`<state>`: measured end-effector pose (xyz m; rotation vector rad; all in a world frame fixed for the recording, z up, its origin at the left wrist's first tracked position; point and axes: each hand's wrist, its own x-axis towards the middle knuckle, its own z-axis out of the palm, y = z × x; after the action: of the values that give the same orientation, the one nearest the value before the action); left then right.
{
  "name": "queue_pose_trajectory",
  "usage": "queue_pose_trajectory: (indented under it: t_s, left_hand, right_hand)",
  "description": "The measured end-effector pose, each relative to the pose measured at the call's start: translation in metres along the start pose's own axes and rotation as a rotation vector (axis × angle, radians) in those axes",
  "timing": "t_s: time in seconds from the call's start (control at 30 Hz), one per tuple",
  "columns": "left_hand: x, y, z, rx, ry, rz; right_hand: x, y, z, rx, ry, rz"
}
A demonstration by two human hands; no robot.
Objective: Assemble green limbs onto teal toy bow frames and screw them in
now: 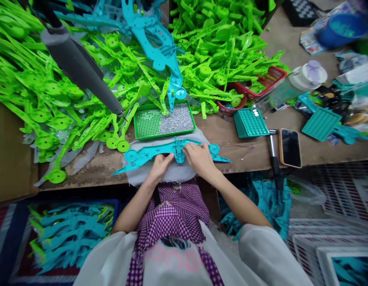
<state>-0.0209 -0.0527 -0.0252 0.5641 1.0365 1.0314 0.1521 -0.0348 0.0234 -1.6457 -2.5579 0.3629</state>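
Note:
A long turquoise plastic part (151, 152) with pointed ends and a raised block at its middle lies on a white cloth (178, 173) near the table's front edge. My left hand (160, 167) grips its lower edge just left of the block, thumb uppermost. Right of the block, my right hand (200, 159) has its fingers bent and pressed together on the part; whether a small piece is between them cannot be seen. Just beyond sits a green tray (146, 123) with small silver pieces, probably screws, heaped in its right half. A grey electric screwdriver (82, 71) hangs at the upper left.
Lime-green plastic parts (41, 91) are piled across the back, with turquoise parts (154, 43) among them. To the right are a red basket (270, 79), a bottle (291, 85), stacked teal trays (251, 123), a hammer (273, 151) and a phone (290, 147). A blue crate (116, 210) stands below left.

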Motion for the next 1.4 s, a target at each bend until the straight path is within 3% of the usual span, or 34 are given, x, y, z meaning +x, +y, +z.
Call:
queue_pose_trajectory:
  t_s: [0.17,0.23,0.37,0.5,0.63,0.8,1.0,1.23,1.4]
  left_hand:
    - [-0.015,0.029,-0.027,0.506,-0.235,-0.098]
    - [-0.025,0.046,-0.032,0.812,-0.307,-0.009]
    - [-0.020,0.068,-0.021,1.255,-0.080,0.401]
    - [0.009,0.070,-0.003,1.481,-0.059,0.309]
    - [0.023,0.066,0.006,1.565,-0.041,0.291]
    - [0.035,0.066,0.018,1.552,-0.109,0.258]
    - [0.057,0.072,0.019,1.545,-0.284,0.207]
    - [0.075,0.082,0.026,1.526,-0.386,0.068]
    - [0.074,0.077,0.024,1.636,-0.476,0.176]
  right_hand:
    - [0.018,0.002,0.000,0.028,-0.113,-0.031]
    - [0.023,0.005,0.000,0.042,-0.164,-0.017]
    - [0.027,0.005,0.000,0.049,-0.183,0.053]
    - [0.025,0.005,0.001,0.095,-0.123,0.090]
    - [0.024,0.011,0.003,0.172,-0.129,0.103]
    - [0.027,0.019,0.005,0.196,-0.119,0.063]
    - [0.030,0.029,0.009,0.244,-0.141,0.009]
    - [0.037,0.036,0.008,0.247,-0.179,-0.036]
    - [0.040,0.038,0.007,0.276,-0.205,-0.036]
